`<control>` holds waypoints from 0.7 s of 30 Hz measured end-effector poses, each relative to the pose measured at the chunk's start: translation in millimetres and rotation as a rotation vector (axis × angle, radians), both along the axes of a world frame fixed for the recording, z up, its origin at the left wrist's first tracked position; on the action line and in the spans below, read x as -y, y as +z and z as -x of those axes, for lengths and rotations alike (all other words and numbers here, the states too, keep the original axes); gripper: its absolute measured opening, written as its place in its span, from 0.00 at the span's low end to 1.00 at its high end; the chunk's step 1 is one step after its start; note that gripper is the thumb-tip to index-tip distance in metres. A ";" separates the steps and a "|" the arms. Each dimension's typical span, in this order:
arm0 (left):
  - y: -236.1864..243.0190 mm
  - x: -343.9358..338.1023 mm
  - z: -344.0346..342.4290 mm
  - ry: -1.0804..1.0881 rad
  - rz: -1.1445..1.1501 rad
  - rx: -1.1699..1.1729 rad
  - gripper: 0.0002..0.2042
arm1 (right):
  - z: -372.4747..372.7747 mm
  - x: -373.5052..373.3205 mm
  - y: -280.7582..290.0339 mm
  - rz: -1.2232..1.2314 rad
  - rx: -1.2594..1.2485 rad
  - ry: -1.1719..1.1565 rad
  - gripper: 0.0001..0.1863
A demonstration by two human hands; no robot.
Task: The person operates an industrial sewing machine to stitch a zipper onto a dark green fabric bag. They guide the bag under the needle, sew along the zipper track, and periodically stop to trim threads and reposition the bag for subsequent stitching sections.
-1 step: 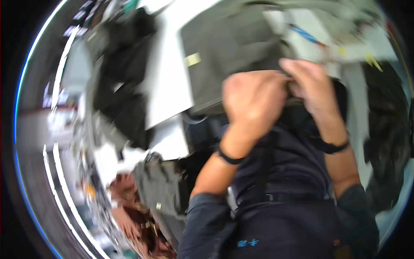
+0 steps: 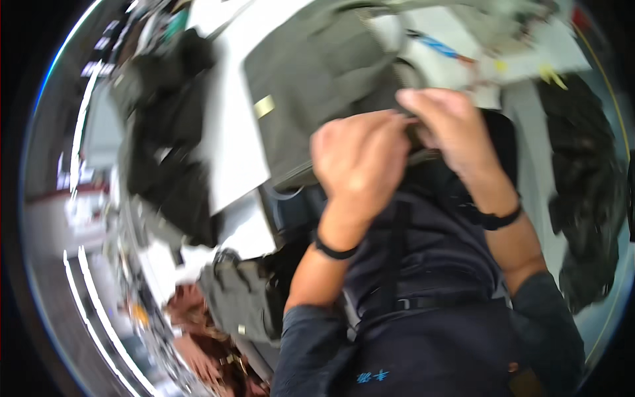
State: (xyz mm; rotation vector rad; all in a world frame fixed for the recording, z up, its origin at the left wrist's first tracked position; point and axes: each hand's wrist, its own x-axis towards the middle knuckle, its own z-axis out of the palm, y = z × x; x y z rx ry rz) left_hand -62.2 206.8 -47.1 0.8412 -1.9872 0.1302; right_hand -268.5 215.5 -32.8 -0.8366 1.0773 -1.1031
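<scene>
A grey-green fabric bag (image 2: 311,79) lies on the white table in front of me, with a small pale yellow tag (image 2: 264,106) on its left side. A zipper (image 2: 374,28) runs along its far right part. My left hand (image 2: 360,155) is closed over the bag's near right edge, knuckles up. Close beside it, my right hand (image 2: 453,135) pinches the same edge between thumb and fingers. Both hands nearly meet there, so the exact spot held is mostly hidden and blurred. Each wrist wears a black band.
A blue tool with an orange end (image 2: 440,46) rests beyond my hands. Dark fabric pieces lie at the left (image 2: 169,139) and right (image 2: 582,192). Another grey-green bag (image 2: 241,298) and reddish-brown material (image 2: 198,331) sit lower left. The white table (image 2: 235,132) shows between them.
The whole view has shifted, so the table, bag and hands appear farther left. Both hands keep their hold at the bag's edge, with little change in pose.
</scene>
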 end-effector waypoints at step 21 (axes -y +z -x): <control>3.0 -2.8 14.2 0.068 0.036 0.123 0.16 | -23.6 6.3 -37.5 0.258 0.031 0.013 0.17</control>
